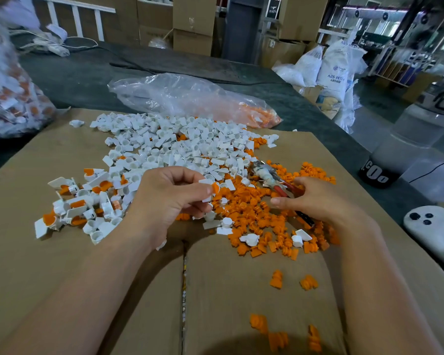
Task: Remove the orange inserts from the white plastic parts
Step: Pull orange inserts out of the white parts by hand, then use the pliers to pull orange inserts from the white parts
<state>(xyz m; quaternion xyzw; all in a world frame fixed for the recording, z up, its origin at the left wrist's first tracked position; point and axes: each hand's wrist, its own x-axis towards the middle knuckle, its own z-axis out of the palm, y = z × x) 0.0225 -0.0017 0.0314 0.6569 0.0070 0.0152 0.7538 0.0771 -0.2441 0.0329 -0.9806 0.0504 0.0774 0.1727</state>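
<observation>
Two hands working over sorted pieces on the cardboard [62, 252].
The left hand [169, 198] is pinching a white plastic part [207, 182] with its orange insert [215, 187], grip clamped on it, above the near-centre pile. The right hand [315, 201], just right, is gripping red-handled pliers [269, 175] over loose orange inserts [254, 213].
</observation>
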